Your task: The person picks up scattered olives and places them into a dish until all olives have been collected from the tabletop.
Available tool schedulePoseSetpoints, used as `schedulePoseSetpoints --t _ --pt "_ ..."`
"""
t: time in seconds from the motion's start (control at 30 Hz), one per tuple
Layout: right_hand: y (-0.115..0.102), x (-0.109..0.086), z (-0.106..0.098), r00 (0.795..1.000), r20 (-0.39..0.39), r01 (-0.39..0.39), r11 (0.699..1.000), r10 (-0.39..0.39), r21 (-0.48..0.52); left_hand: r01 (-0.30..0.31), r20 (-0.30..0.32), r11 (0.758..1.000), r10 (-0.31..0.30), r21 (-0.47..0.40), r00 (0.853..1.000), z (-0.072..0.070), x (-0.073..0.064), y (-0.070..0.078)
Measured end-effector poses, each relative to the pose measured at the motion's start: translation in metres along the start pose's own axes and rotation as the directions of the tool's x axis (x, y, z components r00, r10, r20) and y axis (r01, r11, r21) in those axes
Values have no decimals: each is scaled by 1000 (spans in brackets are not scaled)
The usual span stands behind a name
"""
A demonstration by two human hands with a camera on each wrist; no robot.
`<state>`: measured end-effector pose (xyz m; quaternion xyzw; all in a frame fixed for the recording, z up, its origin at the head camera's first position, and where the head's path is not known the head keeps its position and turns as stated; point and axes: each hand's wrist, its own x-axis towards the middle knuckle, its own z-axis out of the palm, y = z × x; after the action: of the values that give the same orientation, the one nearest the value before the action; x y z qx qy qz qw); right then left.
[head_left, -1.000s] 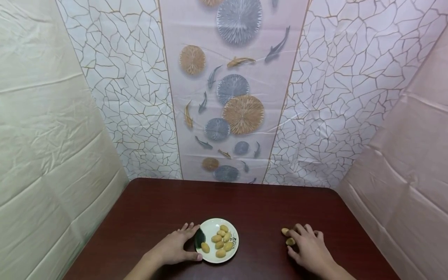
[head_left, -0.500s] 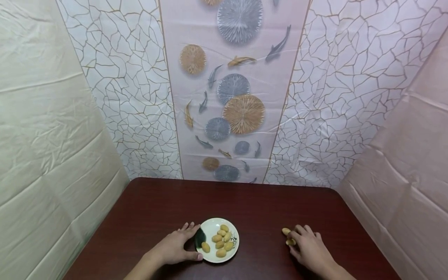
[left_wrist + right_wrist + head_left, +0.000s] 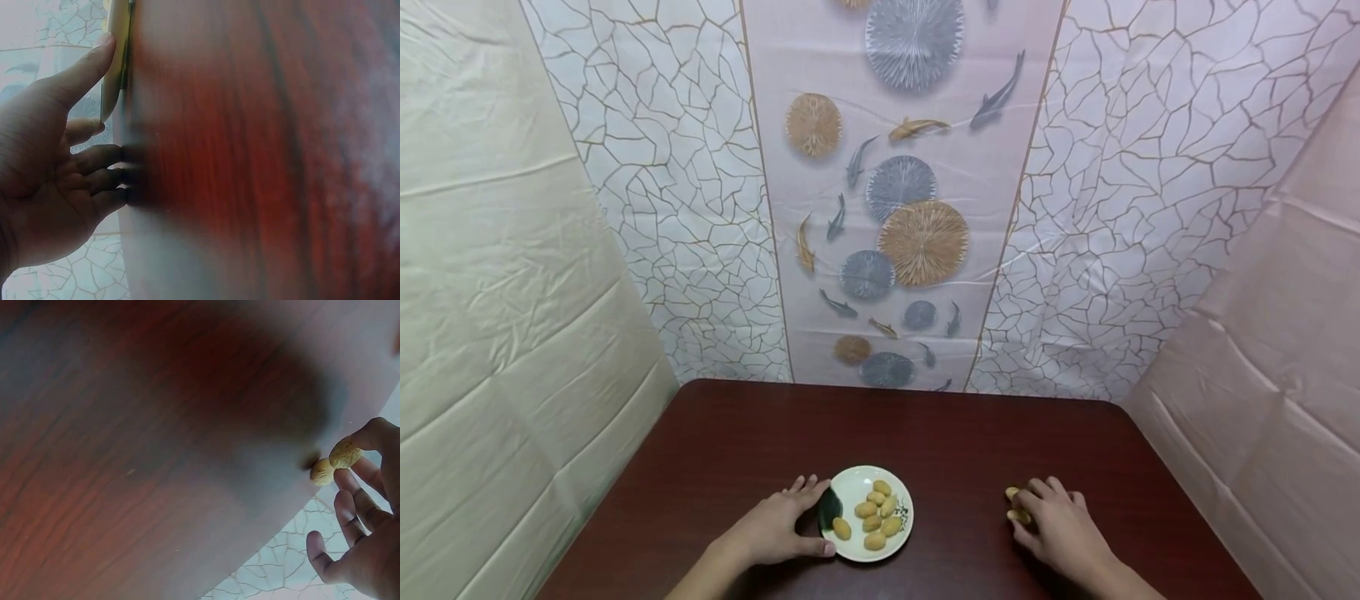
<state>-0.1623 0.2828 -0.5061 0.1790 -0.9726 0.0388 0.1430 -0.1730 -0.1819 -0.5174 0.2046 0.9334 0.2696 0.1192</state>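
A small white plate [image 3: 856, 552] with a dark green patch on its left rim bears several small yellow oval fruits [image 3: 875, 541]. At the plate's left side, my left hand [image 3: 775, 525] rests with its fingers and thumb spread, the thumb and index finger touching the rim. The left wrist view shows the plate edge-on beside the thumb [image 3: 87, 72]. To the right, my right hand [image 3: 1062, 529] pinches a wrinkled yellow fruit [image 3: 345, 454] between thumb and fingertips. Another such fruit [image 3: 321, 473] lies on the table just beyond it, partly hidden by the fingers in the head view.
The dark red wooden table [image 3: 940, 450] has rounded far corners. Behind it hangs a patterned cloth [image 3: 880, 208] with fish and round shapes, and pale cloth walls [image 3: 512, 333] stand at both sides.
The right thumb and fingers have come together on the nearer fruit, and the hand has shifted slightly left. The left hand and the plate stay in place.
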Motion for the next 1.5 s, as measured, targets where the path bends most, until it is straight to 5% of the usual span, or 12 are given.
schedulePoseSetpoints --t 0.53,0.87,1.5 --pt "-32 18 -4 966 -172 205 977 -192 64 3 17 1000 -3 12 1000 -2 1 2" --pt "-51 31 -4 950 -199 261 960 -239 97 -24 9 1000 24 -1 1000 -1 1 2" --pt "-90 58 -5 960 -74 280 932 -270 232 -34 -14 999 34 20 999 -2 0 3"
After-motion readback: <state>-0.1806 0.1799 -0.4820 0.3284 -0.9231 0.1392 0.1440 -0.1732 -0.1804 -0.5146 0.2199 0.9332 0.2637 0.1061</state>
